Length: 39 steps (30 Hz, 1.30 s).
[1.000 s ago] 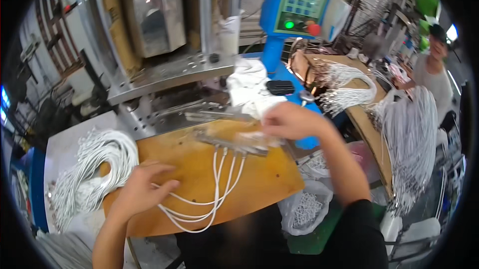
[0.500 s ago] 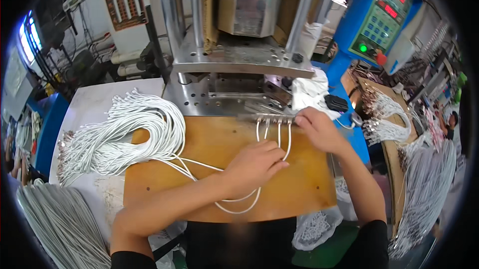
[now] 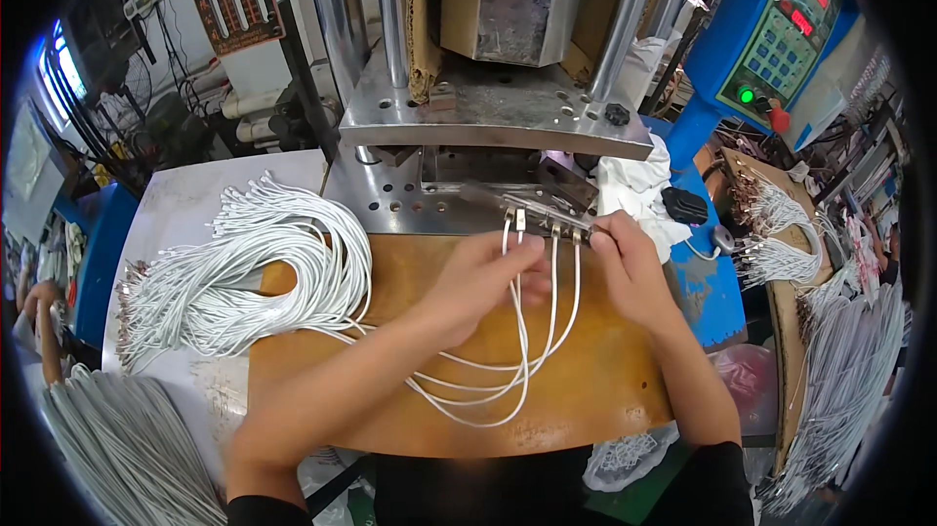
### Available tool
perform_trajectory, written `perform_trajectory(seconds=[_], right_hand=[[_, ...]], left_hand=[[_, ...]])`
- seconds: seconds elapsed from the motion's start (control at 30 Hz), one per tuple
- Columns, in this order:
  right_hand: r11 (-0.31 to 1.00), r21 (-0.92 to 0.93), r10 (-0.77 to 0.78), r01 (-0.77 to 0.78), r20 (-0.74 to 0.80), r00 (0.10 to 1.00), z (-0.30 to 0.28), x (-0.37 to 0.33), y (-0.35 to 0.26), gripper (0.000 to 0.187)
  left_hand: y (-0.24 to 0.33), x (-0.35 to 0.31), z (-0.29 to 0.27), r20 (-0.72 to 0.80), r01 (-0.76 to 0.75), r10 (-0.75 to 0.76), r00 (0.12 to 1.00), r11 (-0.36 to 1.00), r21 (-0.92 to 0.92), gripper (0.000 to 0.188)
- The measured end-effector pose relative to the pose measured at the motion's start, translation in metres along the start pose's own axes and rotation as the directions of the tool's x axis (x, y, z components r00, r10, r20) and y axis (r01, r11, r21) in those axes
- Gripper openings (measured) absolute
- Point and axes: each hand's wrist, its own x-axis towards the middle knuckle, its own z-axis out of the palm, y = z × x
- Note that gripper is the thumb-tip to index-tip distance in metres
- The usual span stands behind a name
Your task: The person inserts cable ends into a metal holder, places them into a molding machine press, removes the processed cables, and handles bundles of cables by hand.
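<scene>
My right hand (image 3: 630,267) grips the right end of a narrow metal mold bar (image 3: 543,217) just in front of the press, thumb and fingers closed on it. Several white cables (image 3: 556,287) hang from the bar, their metal ends seated along it, and loop down over the brown board. My left hand (image 3: 488,277) is closed around the left cables a little below the bar; its fingertips are partly hidden behind them. The bar sits tilted, its left end blurred. From the loops the cables run left under my left forearm to a large coiled bundle of white cables (image 3: 322,233).
A press with a steel plate (image 3: 488,121) and upright rods stands ahead. A blue control box (image 3: 781,38) is at the right, near a white cloth (image 3: 630,194) and a black object (image 3: 685,205). Grey cables (image 3: 127,438) lie lower left; more cables (image 3: 839,380) hang at far right.
My left hand has risen and come closer to the bar, now beside its left cables. The bar has tilted, and the cable loops hang differently. The view has shifted slightly.
</scene>
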Motion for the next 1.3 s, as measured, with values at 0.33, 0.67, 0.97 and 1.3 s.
perform_trajectory(seconds=[0.33,0.67,0.97,1.3], right_hand=[[0.963,-0.19,-0.213,0.192,-0.097,0.972,-0.009,-0.039,-0.019,0.02],[0.939,-0.135,-0.328,0.318,-0.061,0.943,-0.025,-0.053,-0.017,0.019],[0.993,-0.109,-0.02,0.042,0.192,0.981,-0.028,-0.05,0.002,0.021],[1.0,-0.025,0.01,-0.005,0.176,0.984,0.001,0.077,0.041,0.028]], left_hand=[[-0.005,-0.022,0.029,-0.129,-0.11,0.123,0.984,0.988,0.106,0.026],[0.0,-0.025,0.031,-0.039,-0.063,0.065,0.997,0.998,0.03,0.03],[-0.001,-0.044,0.032,0.171,-0.358,0.623,0.763,0.187,0.915,0.042],[-0.002,0.005,0.016,0.457,-0.522,0.604,0.652,-0.08,0.849,0.02]])
